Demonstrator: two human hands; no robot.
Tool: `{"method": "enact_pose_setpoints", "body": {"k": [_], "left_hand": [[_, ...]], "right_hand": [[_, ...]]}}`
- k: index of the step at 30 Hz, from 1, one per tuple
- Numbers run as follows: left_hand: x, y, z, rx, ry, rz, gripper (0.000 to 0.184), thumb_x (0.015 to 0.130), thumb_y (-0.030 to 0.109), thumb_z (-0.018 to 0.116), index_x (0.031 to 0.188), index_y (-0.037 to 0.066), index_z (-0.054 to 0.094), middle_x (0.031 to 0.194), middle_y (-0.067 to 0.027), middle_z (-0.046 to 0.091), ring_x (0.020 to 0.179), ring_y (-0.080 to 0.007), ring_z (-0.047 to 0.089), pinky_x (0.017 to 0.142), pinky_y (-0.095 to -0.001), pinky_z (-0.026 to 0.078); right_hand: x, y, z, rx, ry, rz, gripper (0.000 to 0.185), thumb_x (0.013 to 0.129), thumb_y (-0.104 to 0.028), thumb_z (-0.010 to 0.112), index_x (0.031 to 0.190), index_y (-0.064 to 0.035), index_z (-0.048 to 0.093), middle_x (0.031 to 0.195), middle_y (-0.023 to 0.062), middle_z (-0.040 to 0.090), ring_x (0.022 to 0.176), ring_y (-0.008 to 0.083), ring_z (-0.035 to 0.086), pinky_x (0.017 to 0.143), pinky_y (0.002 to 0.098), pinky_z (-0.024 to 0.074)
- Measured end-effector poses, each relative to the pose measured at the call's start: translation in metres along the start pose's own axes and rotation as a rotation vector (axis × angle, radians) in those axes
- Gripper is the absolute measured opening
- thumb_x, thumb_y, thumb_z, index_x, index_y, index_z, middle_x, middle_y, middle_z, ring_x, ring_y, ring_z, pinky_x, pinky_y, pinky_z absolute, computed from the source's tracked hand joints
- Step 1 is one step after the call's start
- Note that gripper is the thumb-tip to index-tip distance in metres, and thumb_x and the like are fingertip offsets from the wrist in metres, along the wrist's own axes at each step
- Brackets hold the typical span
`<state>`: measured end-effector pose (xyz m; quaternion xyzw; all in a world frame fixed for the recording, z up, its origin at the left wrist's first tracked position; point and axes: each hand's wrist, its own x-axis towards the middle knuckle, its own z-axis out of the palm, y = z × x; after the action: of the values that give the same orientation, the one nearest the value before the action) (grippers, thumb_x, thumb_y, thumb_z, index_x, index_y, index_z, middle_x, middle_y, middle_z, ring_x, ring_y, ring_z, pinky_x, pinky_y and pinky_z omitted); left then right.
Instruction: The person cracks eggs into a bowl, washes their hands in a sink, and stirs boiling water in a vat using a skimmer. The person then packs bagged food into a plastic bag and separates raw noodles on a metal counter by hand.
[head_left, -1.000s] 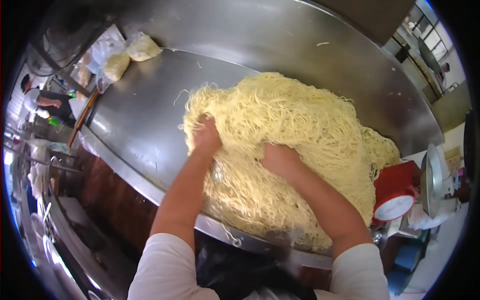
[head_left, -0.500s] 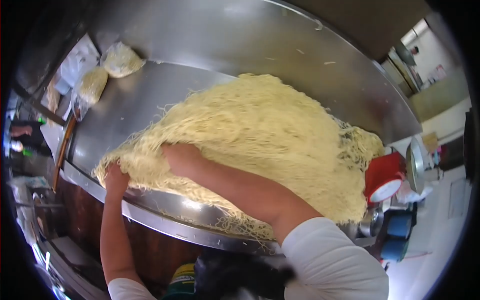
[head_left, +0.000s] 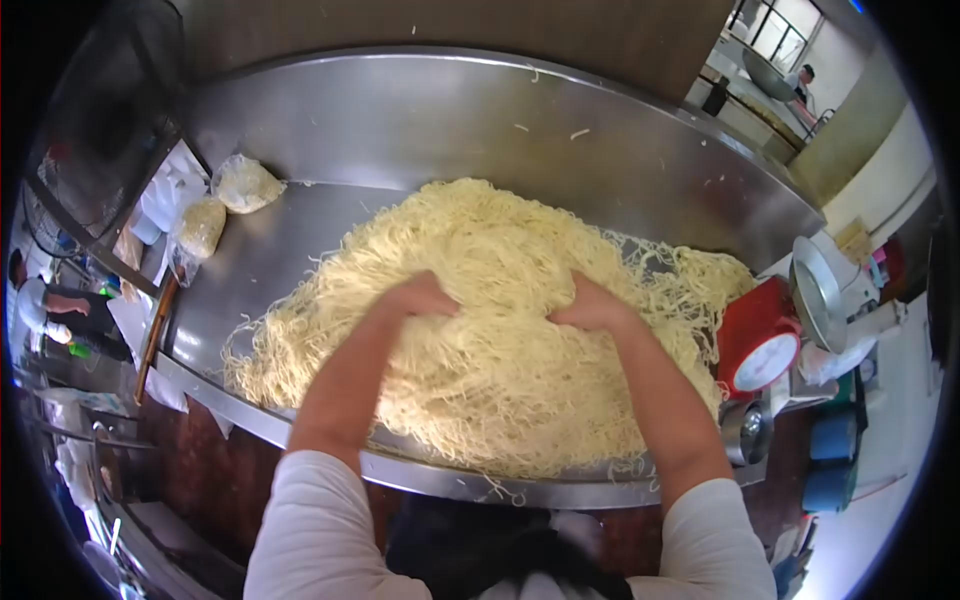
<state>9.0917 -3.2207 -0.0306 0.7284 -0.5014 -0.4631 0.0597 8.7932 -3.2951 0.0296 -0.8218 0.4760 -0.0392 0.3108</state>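
Observation:
A wide, loose heap of pale yellow noodles (head_left: 510, 385) spreads over the stainless steel counter (head_left: 290, 225). Into the upper middle of the heap reaches my left hand (head_left: 425, 297), its fingers curled into the strands and partly covered by them. My right hand (head_left: 592, 303) faces it from the other side, also gripping noodles, with the fingertips sunk out of sight. Noodles fill the gap between the two hands.
Two clear bags of noodles, an upper bag (head_left: 246, 185) and a lower bag (head_left: 202, 226), lie at the left. A wooden stick (head_left: 157, 330) rests on the left edge. At right stand a red scale (head_left: 760, 335), a metal pan (head_left: 818, 293) and a metal bowl (head_left: 745, 433). Other people appear far off.
My hands have moved right from the heap's left end to its middle and are now farther apart. The heap's left part has shifted inward and the view has turned.

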Motion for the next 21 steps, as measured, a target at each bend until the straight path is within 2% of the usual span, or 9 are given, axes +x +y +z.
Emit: {"method": "enact_pose_setpoints", "body": {"k": [2, 4, 7, 10, 11, 12, 15, 19, 21], "left_hand": [[-0.009, 0.022, 0.008, -0.224, -0.140, 0.207, 0.092, 0.062, 0.029, 0.083, 0.137, -0.006, 0.044, 0.131, -0.0228, 0.056, 0.120, -0.0338, 0.054, 0.103, -0.0384, 0.043], [-0.027, 0.018, 0.017, -0.425, -0.152, 0.329, 0.087, 0.063, 0.025, 0.081, 0.137, -0.004, 0.045, 0.128, -0.0201, 0.058, 0.117, -0.0306, 0.056, 0.101, -0.0384, 0.045], [-0.078, -0.025, 0.022, -0.865, 0.033, 0.350, 0.075, 0.064, 0.021, 0.078, 0.131, -0.001, 0.053, 0.123, -0.0167, 0.062, 0.112, -0.0282, 0.059, 0.096, -0.0374, 0.047], [-0.117, -0.106, -0.049, -1.167, 0.348, 0.381, 0.052, 0.066, 0.018, 0.073, 0.112, -0.004, 0.064, 0.109, -0.0137, 0.067, 0.099, -0.0271, 0.064, 0.091, -0.0376, 0.049], [-0.130, -0.129, -0.070, -1.428, 0.460, 0.433, 0.044, 0.069, 0.019, 0.070, 0.107, -0.004, 0.064, 0.102, -0.0128, 0.068, 0.096, -0.0251, 0.065, 0.089, -0.0359, 0.051], [-0.156, -0.135, -0.101, -1.424, 0.486, 0.521, 0.046, 0.072, 0.019, 0.068, 0.110, -0.005, 0.062, 0.102, -0.0128, 0.067, 0.097, -0.0258, 0.065, 0.089, -0.0360, 0.053], [-0.202, -0.170, -0.165, -1.480, 0.598, 0.643, 0.054, 0.075, 0.018, 0.066, 0.123, -0.005, 0.055, 0.113, -0.0162, 0.064, 0.101, -0.0285, 0.064, 0.089, -0.0398, 0.054], [-0.194, -0.248, -0.199, -1.455, 0.605, 0.627, 0.055, 0.076, 0.019, 0.066, 0.125, -0.004, 0.055, 0.115, -0.0160, 0.064, 0.103, -0.0279, 0.064, 0.090, -0.0394, 0.054], [-0.179, -0.283, -0.197, -1.034, 0.687, 0.152, 0.059, 0.075, 0.024, 0.072, 0.125, -0.004, 0.056, 0.118, -0.0150, 0.064, 0.106, -0.0290, 0.063, 0.093, -0.0391, 0.051]], "right_hand": [[0.001, -0.001, 0.014, 0.216, 0.048, -0.061, 0.048, 0.084, -0.019, 0.070, 0.126, 0.0006, 0.057, 0.112, 0.0173, 0.067, 0.103, 0.0254, 0.065, 0.087, 0.0358, 0.0511], [0.005, -0.018, 0.023, 0.417, 0.187, 0.518, 0.043, 0.087, -0.012, 0.066, 0.127, 0.0010, 0.056, 0.111, 0.0161, 0.066, 0.106, 0.0226, 0.063, 0.086, 0.0332, 0.0513], [0.025, -0.026, 0.065, 1.273, 0.320, 0.189, 0.039, 0.090, -0.004, 0.056, 0.129, 0.0013, 0.053, 0.108, 0.0140, 0.067, 0.101, 0.0198, 0.063, 0.081, 0.0307, 0.0524], [0.069, -0.099, 0.090, 1.122, 0.314, -0.180, 0.052, 0.082, 0.013, 0.051, 0.133, 0.0020, 0.050, 0.108, 0.0111, 0.066, 0.089, 0.0187, 0.065, 0.078, 0.0310, 0.0535], [0.031, -0.192, 0.041, 0.905, 0.177, 0.115, 0.058, 0.077, 0.015, 0.053, 0.133, 0.0021, 0.049, 0.109, 0.0108, 0.067, 0.091, 0.0192, 0.065, 0.081, 0.0303, 0.0529], [0.046, -0.222, 0.048, 0.905, 0.201, -0.315, 0.054, 0.077, 0.014, 0.054, 0.129, 0.0027, 0.051, 0.103, 0.0105, 0.067, 0.088, 0.0195, 0.065, 0.078, 0.0296, 0.0527], [0.097, -0.321, 0.064, 0.959, 0.147, -0.554, 0.052, 0.077, 0.013, 0.056, 0.128, 0.0042, 0.052, 0.105, 0.0147, 0.068, 0.095, 0.0233, 0.066, 0.083, 0.0345, 0.0534], [0.116, -0.386, 0.108, 0.511, 0.145, -0.380, 0.065, 0.076, -0.003, 0.070, 0.136, 0.0040, 0.047, 0.126, 0.0245, 0.058, 0.119, 0.0318, 0.056, 0.102, 0.0367, 0.0454], [0.105, -0.366, 0.114, 0.378, -0.237, -0.405, 0.064, 0.074, -0.010, 0.074, 0.134, -0.0007, 0.052, 0.139, 0.0230, 0.050, 0.130, 0.0332, 0.047, 0.108, 0.0371, 0.0397]]}}
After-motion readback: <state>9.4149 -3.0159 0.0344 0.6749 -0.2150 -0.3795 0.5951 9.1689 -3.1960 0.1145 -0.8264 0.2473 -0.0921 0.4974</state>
